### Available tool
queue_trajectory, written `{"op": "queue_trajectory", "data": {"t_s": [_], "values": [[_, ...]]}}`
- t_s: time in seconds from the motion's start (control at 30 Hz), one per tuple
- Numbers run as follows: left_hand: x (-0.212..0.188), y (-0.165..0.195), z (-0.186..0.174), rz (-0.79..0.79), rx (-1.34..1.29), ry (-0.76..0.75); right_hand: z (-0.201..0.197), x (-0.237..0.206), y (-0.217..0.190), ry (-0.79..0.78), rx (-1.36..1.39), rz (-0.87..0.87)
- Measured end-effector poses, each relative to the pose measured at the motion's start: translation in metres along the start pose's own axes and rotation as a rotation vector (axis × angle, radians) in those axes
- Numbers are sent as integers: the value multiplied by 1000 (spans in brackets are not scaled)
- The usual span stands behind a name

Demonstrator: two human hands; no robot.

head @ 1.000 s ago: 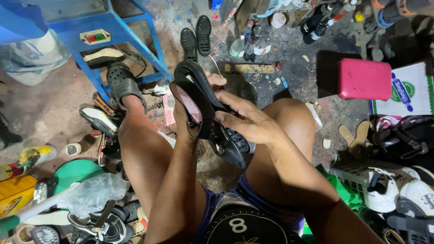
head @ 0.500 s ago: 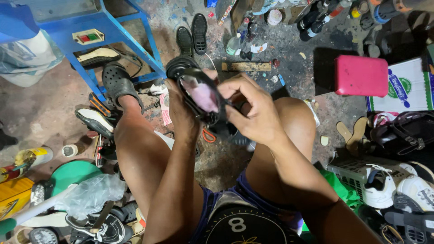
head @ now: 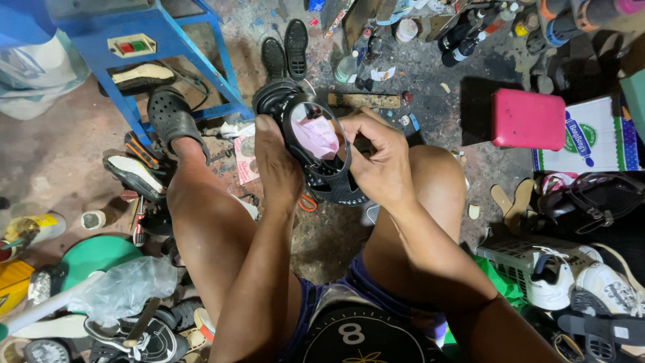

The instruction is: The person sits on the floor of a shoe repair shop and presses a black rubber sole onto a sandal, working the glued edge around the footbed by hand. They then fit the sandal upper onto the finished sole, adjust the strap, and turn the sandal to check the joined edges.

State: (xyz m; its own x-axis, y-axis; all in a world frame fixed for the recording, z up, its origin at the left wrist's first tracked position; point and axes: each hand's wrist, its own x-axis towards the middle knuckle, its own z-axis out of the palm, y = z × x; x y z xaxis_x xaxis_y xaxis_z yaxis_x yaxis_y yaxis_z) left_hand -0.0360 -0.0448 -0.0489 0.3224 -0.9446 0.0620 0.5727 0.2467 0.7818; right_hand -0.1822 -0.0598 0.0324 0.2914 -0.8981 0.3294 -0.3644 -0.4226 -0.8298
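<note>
I hold a black sandal [head: 316, 144] between my knees, its pinkish insole facing up at me. My left hand [head: 277, 165] grips its left side with the thumb along the rim. My right hand [head: 379, 158] holds the right side, fingers curled over the straps near the insole. Something orange, possibly scissor handles [head: 308, 203], shows just under the sandal. My left foot wears a black clog [head: 171, 117] on the floor.
A blue metal stand [head: 168, 47] stands at upper left. A pair of black shoes [head: 285, 50] and bottles lie beyond. A pink stool [head: 527, 119] and a printed box [head: 591, 144] are at right. White sneakers [head: 571, 279] and loose soles crowd the floor.
The sandal has turned from sole-side toward me to insole-up. My right hand has shifted from lying over it to gripping its right side near the straps.
</note>
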Motion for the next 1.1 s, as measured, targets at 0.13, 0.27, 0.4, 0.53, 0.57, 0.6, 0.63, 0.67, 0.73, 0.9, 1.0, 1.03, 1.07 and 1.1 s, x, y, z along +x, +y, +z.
{"op": "queue_trajectory", "data": {"t_s": [0.13,0.27,0.4,0.53,0.57,0.6,0.63,0.67,0.73,0.9,1.0,1.03,1.07,1.1], "values": [[-4,9,5,-44,-194,-56,4,-2,-6,4,-64,-59],[-5,12,2,0,-64,-30,6,-2,-14,6,-213,-182],[-2,12,-7,-142,-128,-74,5,0,-22,14,-267,-296],[-3,9,-18,-275,-373,-101,8,-8,-34,21,-349,-321],[-3,7,-20,-267,-345,-110,9,-10,-36,25,-355,-371],[-2,5,-22,-259,-319,-114,10,-13,-38,27,-360,-419],[-1,3,-23,-255,-348,-81,10,-14,-40,26,-364,-467],[-1,1,-24,-254,-378,-47,9,-15,-41,27,-375,-483],[0,-1,-25,-263,-456,-30,6,-16,-41,35,-396,-514],[-2,-2,-22,-129,-425,-117,1,-13,-39,-20,-415,-558],[-2,-3,-18,-101,-379,-175,1,-11,-37,-27,-441,-573],[-4,-3,-16,-128,-408,-185,0,-11,-36,-31,-445,-577],[-5,-3,-15,-153,-438,-196,-2,-10,-36,-51,-447,-560],[-5,-3,-14,-172,-466,-208,-4,-10,-36,-70,-447,-548]]}}
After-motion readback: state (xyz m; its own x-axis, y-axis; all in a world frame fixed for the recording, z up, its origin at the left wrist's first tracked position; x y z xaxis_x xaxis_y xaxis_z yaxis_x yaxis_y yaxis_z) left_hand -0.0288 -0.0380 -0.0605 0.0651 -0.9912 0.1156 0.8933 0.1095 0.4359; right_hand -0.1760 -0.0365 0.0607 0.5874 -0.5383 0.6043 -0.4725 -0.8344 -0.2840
